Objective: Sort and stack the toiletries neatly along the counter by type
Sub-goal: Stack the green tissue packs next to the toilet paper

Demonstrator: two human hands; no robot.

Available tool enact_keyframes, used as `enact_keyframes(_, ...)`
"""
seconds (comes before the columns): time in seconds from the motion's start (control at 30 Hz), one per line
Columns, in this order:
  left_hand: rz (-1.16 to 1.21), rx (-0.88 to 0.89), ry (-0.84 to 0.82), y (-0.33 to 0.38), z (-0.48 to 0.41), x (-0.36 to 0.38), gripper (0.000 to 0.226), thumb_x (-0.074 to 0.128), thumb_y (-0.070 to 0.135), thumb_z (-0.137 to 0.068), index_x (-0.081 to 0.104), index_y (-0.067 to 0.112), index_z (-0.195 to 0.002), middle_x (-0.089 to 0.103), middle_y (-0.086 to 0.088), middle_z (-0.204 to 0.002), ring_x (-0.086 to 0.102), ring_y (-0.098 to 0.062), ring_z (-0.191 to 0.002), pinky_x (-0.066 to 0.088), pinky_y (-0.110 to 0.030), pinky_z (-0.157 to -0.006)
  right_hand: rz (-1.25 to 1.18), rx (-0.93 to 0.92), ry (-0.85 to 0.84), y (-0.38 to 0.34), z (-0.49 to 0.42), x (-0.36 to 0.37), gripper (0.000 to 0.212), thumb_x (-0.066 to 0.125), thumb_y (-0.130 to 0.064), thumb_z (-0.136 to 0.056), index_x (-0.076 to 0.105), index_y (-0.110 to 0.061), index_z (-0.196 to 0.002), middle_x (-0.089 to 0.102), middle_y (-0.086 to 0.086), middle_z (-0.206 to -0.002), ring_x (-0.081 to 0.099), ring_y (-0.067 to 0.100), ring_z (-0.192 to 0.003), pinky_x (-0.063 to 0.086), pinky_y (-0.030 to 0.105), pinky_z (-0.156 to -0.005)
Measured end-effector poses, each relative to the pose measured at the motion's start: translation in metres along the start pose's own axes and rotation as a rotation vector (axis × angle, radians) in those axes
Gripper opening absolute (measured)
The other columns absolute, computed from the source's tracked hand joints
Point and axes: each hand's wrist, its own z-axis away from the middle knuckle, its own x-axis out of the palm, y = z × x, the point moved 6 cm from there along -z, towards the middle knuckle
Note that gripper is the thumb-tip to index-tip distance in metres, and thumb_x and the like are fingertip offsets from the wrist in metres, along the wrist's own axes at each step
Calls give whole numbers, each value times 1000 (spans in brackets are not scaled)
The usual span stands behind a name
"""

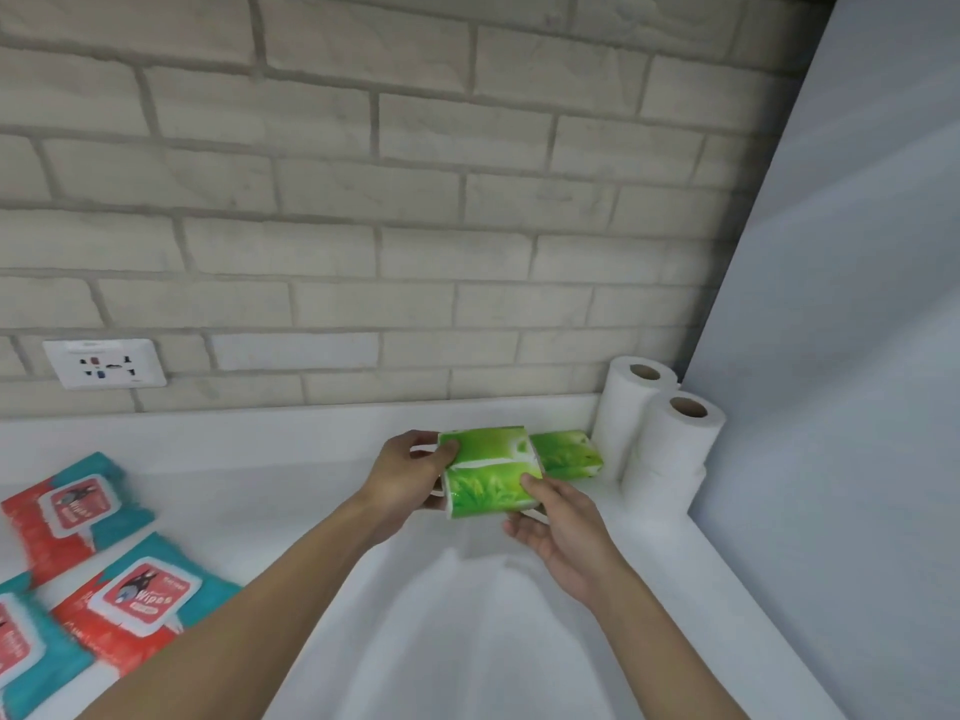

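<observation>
Both my hands hold a green tissue pack (488,475) above the white counter (291,459). My left hand (410,472) grips its left end with the thumb on top. My right hand (558,522) grips its lower right corner, thumb on the front. A second green tissue pack (569,455) lies on the counter just behind and to the right, next to two upright white paper rolls (631,407) (672,449) in the corner. Three red and teal wet wipes packs (72,506) (140,600) (21,646) lie at the left.
A brick-pattern wall (363,200) backs the counter, with a white power socket (104,363) low at the left. A plain pale wall (841,356) closes the right side.
</observation>
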Motion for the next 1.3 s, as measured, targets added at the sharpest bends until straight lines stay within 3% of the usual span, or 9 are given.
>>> enact_keyframes(0.13,24,-38,-29,-1,-27,32,29,64,21,-91,57,5,-114,69,-16,-98,68,-28,-70,55,-35,-61,-78,3,25,-16,-21,-20,35,65,-9,-90,56,5,-121,65,15,-89,63,26,-67,59,34,-65)
enact_keyframes(0.33,56,-86,-17,-6,-62,70,28,65,19,-91,56,3,-113,71,-16,-92,70,-25,-66,54,-31,-54,-274,10,74,-27,-54,-43,25,66,-8,-89,63,-2,-113,69,13,-103,66,21,-80,57,38,-84)
enact_keyframes(0.53,69,-110,21,-20,-98,94,42,74,16,-84,54,1,-117,70,-21,-97,72,-26,-65,57,-32,-55,-416,18,118,-27,-87,-67,21,66,-5,-88,64,-4,-109,70,10,-102,64,18,-92,60,30,-70)
enact_keyframes(0.77,37,-95,34,-36,-133,114,27,78,12,-79,68,5,-103,74,-16,-86,71,-24,-64,57,-32,-59,-498,47,270,-19,-114,-87,20,62,-3,-91,61,-4,-110,63,11,-99,60,19,-81,53,33,-78)
enact_keyframes(0.97,34,-197,17,-62,-164,128,41,73,3,-80,61,1,-119,74,-18,-92,73,-31,-82,60,-43,-77,-515,70,361,-8,-140,-98,30,62,-5,-92,56,-1,-121,62,13,-98,60,21,-78,52,34,-70)
enact_keyframes(1.07,32,-199,32,-72,-173,133,52,73,-1,-77,55,-4,-126,70,-21,-104,73,-32,-84,61,-43,-74,-505,45,402,-4,-149,-104,37,62,-6,-92,52,-1,-127,62,15,-105,61,23,-79,53,34,-69)
enact_keyframes(1.17,-6,-176,121,-77,-180,135,48,78,3,-72,60,0,-117,68,-19,-104,71,-32,-86,60,-45,-78,-508,20,439,-3,-157,-109,40,61,-3,-92,50,-1,-130,63,15,-102,62,22,-80,53,32,-70)
enact_keyframes(1.3,-90,-154,174,-85,-186,137,32,81,15,-68,67,11,-97,72,-9,-89,72,-27,-82,59,-45,-79,-517,20,460,-1,-160,-112,37,58,3,-92,51,2,-128,62,13,-92,61,21,-77,54,32,-71)
